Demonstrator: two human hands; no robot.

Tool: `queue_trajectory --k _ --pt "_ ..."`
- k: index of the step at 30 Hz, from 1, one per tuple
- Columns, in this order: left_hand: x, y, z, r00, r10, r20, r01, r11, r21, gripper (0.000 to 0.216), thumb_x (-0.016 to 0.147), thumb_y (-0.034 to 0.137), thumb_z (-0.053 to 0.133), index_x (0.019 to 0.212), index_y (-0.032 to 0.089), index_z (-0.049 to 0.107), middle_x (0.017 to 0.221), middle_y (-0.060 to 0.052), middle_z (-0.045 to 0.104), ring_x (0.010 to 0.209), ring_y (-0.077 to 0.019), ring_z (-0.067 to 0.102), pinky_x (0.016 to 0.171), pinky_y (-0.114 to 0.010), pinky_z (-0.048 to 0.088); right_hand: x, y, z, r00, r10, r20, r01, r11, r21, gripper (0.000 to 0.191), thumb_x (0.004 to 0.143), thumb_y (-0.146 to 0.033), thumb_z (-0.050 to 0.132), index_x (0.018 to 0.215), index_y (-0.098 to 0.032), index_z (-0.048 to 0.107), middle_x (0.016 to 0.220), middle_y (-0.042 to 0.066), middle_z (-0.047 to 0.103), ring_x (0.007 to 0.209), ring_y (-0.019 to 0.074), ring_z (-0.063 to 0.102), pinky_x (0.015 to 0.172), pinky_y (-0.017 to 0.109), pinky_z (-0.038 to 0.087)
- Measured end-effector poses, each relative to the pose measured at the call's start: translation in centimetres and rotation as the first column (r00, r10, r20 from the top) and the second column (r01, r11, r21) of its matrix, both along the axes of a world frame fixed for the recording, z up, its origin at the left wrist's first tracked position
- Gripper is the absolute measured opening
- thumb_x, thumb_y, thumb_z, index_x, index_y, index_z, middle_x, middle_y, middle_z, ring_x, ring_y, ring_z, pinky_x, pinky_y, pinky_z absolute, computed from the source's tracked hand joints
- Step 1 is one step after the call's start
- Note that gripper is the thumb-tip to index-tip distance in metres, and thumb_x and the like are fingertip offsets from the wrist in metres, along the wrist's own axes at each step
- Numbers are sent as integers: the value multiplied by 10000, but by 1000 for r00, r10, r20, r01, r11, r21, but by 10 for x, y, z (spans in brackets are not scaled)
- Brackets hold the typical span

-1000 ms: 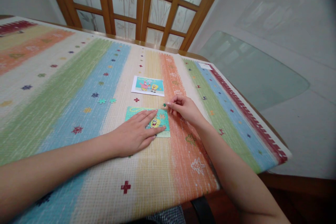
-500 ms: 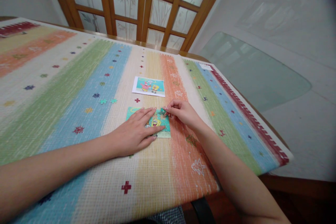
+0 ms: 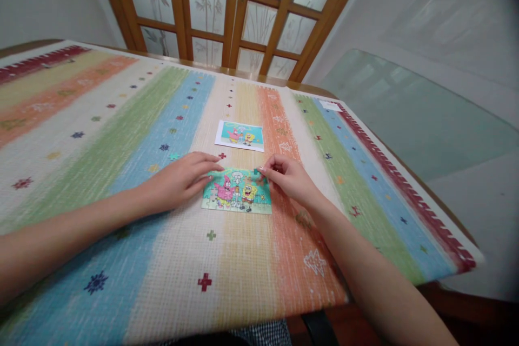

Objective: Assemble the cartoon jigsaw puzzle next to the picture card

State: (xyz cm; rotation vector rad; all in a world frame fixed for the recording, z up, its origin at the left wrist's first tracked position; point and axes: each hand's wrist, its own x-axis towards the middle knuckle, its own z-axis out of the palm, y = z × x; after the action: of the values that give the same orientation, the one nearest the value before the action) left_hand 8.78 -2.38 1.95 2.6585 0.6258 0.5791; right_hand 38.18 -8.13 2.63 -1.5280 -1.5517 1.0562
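A cartoon jigsaw puzzle (image 3: 225, 207) lies flat on the striped tablecloth, with a gap near its upper right corner. My right hand (image 3: 288, 177) is beside that corner, thumb and forefinger pinched on a small teal puzzle piece (image 3: 257, 172). Over the puzzle's left edge reach the fingertips of my left hand (image 3: 184, 181), its fingers stretched out and holding nothing. Whether they touch the puzzle is hard to see. A loose teal piece (image 3: 173, 156) sits just past my left hand, which may hide another one.
Beyond the puzzle lies a printed card (image 3: 242, 135) with the same cartoon scene. The striped tablecloth (image 3: 174, 281) covers the table, whose front edge is close to me. A small white paper (image 3: 330, 106) lies at the far right. Wooden glass doors (image 3: 235, 11) stand behind.
My left hand has slid left off the puzzle, uncovering its cartoon figures. My right hand stays at the upper right corner with the piece. The view has shifted slightly.
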Motion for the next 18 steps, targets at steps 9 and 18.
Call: queue_trajectory --k 9,18 --pt "-4 -12 -21 999 -34 2 34 999 5 371 997 145 424 1325 221 578 1423 -113 532 1334 -232 479 1126 -458 393 -35 -6 18 980 90 179 -92 996 4 230 811 -368 692 694 -200 589 678 8 610 623 136 526 580 279 404" --pt "-3 -12 -17 998 -30 54 32 999 -37 302 1008 181 416 1237 190 613 1326 -114 600 1298 -219 500 1108 -465 402 -70 0 9 978 182 101 -176 982 -64 253 813 -399 681 690 -202 579 603 -19 559 570 120 484 533 254 350"
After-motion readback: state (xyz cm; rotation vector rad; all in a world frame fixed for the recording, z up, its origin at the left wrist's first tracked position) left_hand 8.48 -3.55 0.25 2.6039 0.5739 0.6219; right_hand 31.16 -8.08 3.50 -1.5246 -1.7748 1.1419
